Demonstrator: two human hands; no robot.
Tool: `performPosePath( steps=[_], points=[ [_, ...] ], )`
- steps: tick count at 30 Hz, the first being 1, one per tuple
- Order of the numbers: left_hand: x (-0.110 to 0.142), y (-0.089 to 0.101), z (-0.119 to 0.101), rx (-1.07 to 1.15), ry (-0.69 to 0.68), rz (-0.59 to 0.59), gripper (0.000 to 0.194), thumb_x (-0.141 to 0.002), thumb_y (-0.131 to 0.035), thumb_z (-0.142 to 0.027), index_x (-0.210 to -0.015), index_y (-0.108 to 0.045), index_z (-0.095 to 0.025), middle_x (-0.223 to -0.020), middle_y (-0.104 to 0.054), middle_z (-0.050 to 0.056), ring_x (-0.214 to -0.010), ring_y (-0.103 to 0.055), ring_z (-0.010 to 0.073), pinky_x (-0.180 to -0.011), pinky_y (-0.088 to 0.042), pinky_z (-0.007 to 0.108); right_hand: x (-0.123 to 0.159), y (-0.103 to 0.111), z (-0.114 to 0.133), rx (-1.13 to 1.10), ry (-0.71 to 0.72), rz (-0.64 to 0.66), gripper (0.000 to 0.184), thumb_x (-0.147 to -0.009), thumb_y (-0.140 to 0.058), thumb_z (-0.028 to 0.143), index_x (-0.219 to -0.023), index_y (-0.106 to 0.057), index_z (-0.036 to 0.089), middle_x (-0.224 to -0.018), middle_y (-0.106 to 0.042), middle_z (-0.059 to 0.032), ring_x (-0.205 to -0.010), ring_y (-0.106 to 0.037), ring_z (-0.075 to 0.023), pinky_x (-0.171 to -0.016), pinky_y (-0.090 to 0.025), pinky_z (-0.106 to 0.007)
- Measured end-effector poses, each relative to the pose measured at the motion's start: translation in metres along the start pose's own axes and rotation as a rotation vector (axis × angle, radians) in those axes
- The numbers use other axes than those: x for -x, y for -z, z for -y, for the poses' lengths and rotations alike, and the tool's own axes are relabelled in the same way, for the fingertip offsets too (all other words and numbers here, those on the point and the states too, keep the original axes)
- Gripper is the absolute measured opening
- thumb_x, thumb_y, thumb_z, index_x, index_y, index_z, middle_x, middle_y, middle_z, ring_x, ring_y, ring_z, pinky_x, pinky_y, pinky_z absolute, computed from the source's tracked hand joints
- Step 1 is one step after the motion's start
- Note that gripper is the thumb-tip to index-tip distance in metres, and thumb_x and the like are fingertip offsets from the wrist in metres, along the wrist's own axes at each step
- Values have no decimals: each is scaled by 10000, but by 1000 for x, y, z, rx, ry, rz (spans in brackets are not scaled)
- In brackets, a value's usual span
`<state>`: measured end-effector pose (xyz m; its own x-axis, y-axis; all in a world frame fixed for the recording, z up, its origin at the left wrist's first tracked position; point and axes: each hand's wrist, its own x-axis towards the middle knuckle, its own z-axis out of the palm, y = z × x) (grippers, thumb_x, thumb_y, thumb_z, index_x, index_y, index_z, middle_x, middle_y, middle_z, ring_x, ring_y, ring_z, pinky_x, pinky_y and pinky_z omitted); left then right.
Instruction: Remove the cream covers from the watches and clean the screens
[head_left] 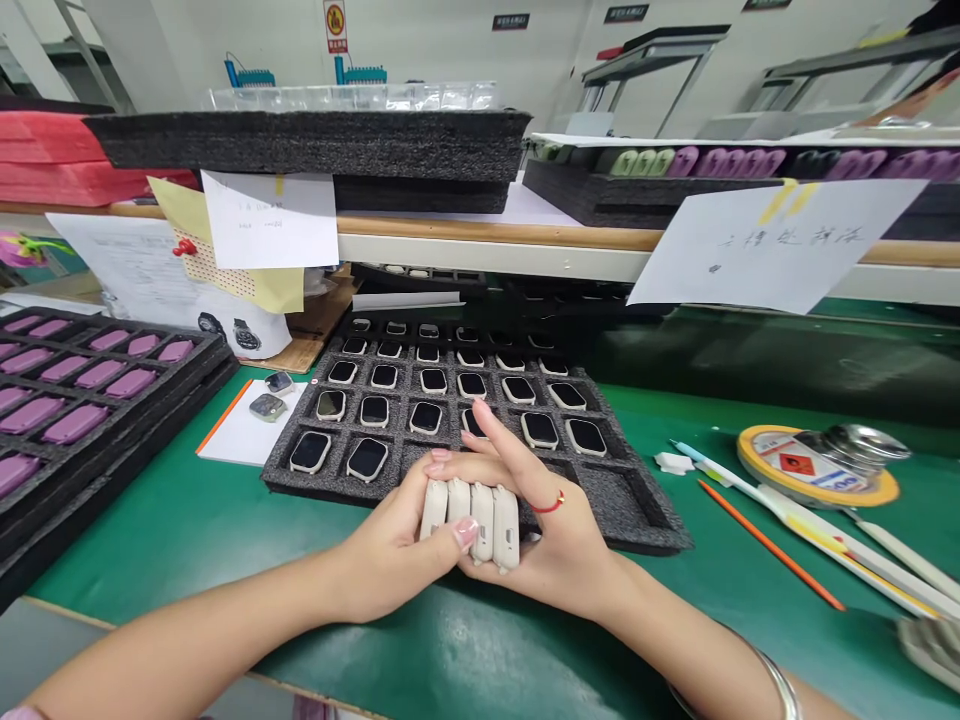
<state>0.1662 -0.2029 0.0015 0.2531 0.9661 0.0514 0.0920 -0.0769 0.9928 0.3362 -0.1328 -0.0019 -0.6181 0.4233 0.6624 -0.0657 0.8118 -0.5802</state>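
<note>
Several off-white smartwatch cases [482, 525] stand on edge in a row, pressed side by side between my two hands. My left hand [397, 550] closes round them from the left, its thumb lying across their near sides. From the right, my right hand [562, 530] grips the same row, its palm beneath and index finger stretched up. Just beyond the hands lies a black foam tray [645, 525], its pockets holding smartwatches [367, 458] with dark screens facing up. My hands cover part of its front edge and some pockets.
Left stands a foam tray of purple cases [75, 423]; nearby, two loose watch pieces [268, 406] lie on a white pad [236, 440]. Right are a tape roll [795, 465], an orange stick [772, 545] and pen-like tools [787, 510]. A shelf [480, 245] overhangs the tray's back.
</note>
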Motion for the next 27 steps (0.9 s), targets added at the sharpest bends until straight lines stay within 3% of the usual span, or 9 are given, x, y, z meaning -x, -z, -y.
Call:
performPosePath(
  steps=[4, 9, 13, 15, 18, 20, 23, 27],
  points=[
    [-2, -5, 0, 89, 7, -39, 496, -852, -663, -395, -1242, -438, -187, -1255, -599, 118, -1169, -593, 259, -1033, -481, 422, 1, -3, -2, -3, -6, 7, 1028, -798, -743, 165, -1619, -130, 262, -1251, -728, -49, -1186, -682, -241, -1104, -520, -435],
    [-4, -7, 2, 73, 0, -125, 444, -805, -689, -292, -1183, -479, -192, -1254, -611, 115, -1196, -589, 262, -1063, -456, 455, 3, -7, -4, 62, 10, 12, 947, -866, -694, 199, -1620, -124, 254, -1274, -717, -64, -1217, -666, -256, -1083, -539, -461],
    [-7, -6, 2, 201, -3, -113, 594, -677, -832, -288, -1168, -508, -201, -1212, -635, 96, -1167, -613, 274, -1034, -480, 452, 2, -7, -3, 87, 44, 46, 911, -925, -657, 258, -1625, -73, 231, -1265, -722, -80, -1227, -658, -250, -1089, -533, -459],
    [-8, -6, 1, 250, 15, -110, 651, -599, -898, -282, -1130, -531, -204, -1169, -654, 81, -1142, -630, 276, -1005, -502, 437, 1, -7, -3, 104, 83, 75, 883, -959, -618, 268, -1626, -41, 216, -1270, -719, -87, -1261, -632, -241, -1108, -514, -451],
    [-8, -5, 1, 180, -8, -158, 585, -623, -893, -248, -1102, -559, -209, -1162, -680, 71, -1129, -648, 261, -994, -510, 414, 3, -6, -1, 184, 162, 92, 860, -959, -615, 234, -1625, -71, 214, -1372, -649, -118, -1369, -535, -255, -1177, -425, -489],
    [-6, -3, 1, 93, -70, -193, 573, -648, -887, -226, -1122, -565, -218, -1170, -699, 65, -1119, -665, 248, -989, -517, 393, 4, -4, 1, 202, 174, 69, 920, -920, -688, 374, -1621, -115, 209, -1474, -546, -165, -1418, -470, -303, -1209, -354, -540],
    [-2, -1, 2, 60, -187, -155, 583, -680, -887, -210, -1149, -542, -228, -1148, -739, 61, -1072, -713, 230, -949, -553, 354, 7, 1, 6, 46, 61, -40, 932, -881, -622, 628, -1606, -191, 232, -1511, -483, -169, -1409, -469, -327, -1199, -360, -541],
    [1, 1, 5, 12, -356, -78, 580, -742, -850, -168, -1206, -507, -233, -1222, -734, 91, -1135, -708, 234, -955, -572, 336, 5, -1, 7, -238, -248, -236, 541, -1020, -436, 525, -1511, -399, 301, -1323, -630, -85, -1314, -550, -257, -1148, -429, -475]
  ],
)
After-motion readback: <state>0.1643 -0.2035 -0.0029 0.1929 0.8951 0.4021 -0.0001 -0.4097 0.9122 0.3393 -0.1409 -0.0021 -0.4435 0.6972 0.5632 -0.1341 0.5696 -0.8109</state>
